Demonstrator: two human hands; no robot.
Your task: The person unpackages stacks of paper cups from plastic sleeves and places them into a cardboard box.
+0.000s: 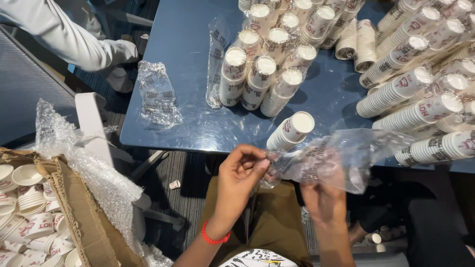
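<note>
Our left fingers pinch the twisted end of a clear printed wrapper at the lower centre of the frame, thumb and forefinger clamped on the film; our right hand sits under the wrapper, mostly veiled by it, and we cannot tell how its fingers are set, though it seems to bear the film from below. A cup stack lies on its side on the blue table just above the hands, touching or nearly touching the wrapper's edge. We judge the step in hand to be handling a sleeve just off its cups. Any next move needs a firm grip on slippery film. An empty wrapper lies at centre left; a box of cups sits lower left.
</note>
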